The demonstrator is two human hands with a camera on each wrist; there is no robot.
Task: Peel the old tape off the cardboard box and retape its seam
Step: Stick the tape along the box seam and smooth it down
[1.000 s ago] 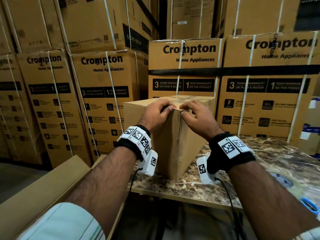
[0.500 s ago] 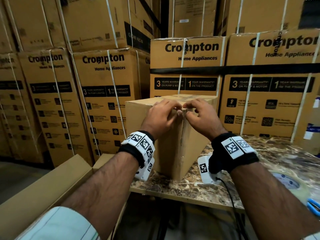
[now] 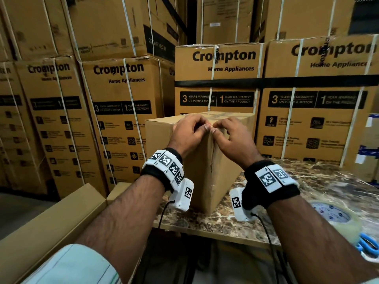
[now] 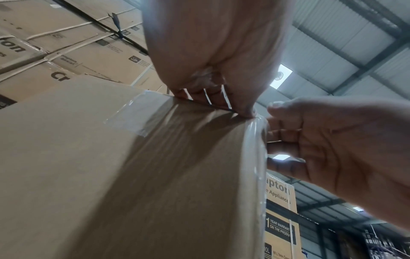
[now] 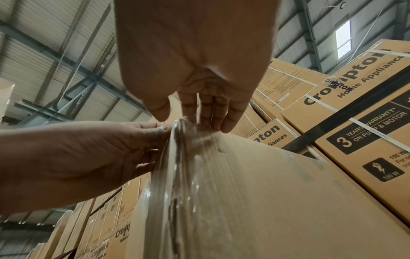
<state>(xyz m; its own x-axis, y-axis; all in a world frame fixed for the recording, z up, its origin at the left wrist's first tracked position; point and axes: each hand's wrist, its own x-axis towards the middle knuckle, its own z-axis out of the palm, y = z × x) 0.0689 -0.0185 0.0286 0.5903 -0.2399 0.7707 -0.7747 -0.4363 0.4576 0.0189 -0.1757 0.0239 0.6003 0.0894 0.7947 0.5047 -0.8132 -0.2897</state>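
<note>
— Cartons first: what fills the far side?

— Stacks of printed cartons (image 3: pixel 127 111), strapped with white bands, rising left, centre and right behind everything.

— And nearer?

— A marble-patterned table (image 3: pixel 320 187) on the right, with an open long carton (image 3: pixel 51 220) low at the near left. The cardboard box (image 3: pixel 225 160) stands on the table's near-left part, one vertical corner turned toward the person.

— Where is the old tape?

— Clear tape (image 4: pixel 137 113) lies across the box's top edge and runs down that near corner (in the right wrist view it shows as a glossy, wrinkled strip along the edge).

— The hands?

— Both are at the box's top near corner, fingertips almost meeting. The left hand (image 3: pixel 188 134) has its fingers curled over the top edge, thumb at the corner. The right hand (image 3: pixel 231 138) is curled too, thumb and fingers closing at the tape on the corner; whether a loose end is actually caught between them, I cannot tell.

— Anything smaller?

— A roll of clear tape (image 3: pixel 336 216) on the table at the near right, with blue-handled scissors (image 3: pixel 367 245) just beside it.
</note>
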